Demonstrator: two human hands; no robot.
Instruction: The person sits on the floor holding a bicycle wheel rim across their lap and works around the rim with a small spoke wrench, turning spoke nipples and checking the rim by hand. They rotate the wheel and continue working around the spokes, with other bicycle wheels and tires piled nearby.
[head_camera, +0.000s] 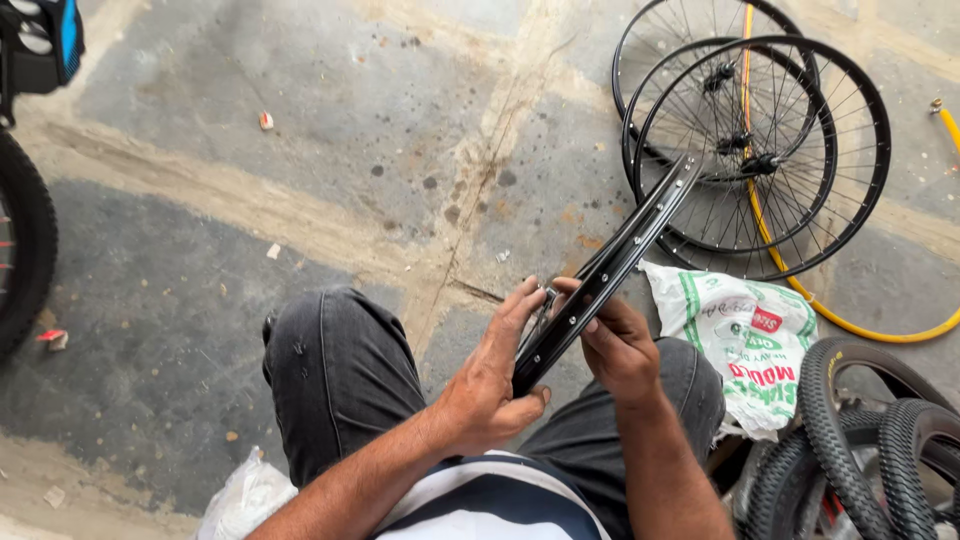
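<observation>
I sit on a concrete floor and hold a bare black bicycle rim (640, 235) edge-on in front of me. It runs from my lap up and to the right. My left hand (495, 375) grips the rim's near end from the left, thumb under it. My right hand (615, 345) holds it from the right, fingers curled over the edge next to a small metal part between the two hands. My knees in dark jeans (340, 370) sit below the rim.
Three spoked black wheels (760, 150) lie stacked on the floor at the upper right, with a yellow hoop (790, 285) under them. A white printed sack (745, 335) lies beside my right knee, knobby tyres (870, 440) at the lower right, a bicycle tyre (25, 250) at the left edge.
</observation>
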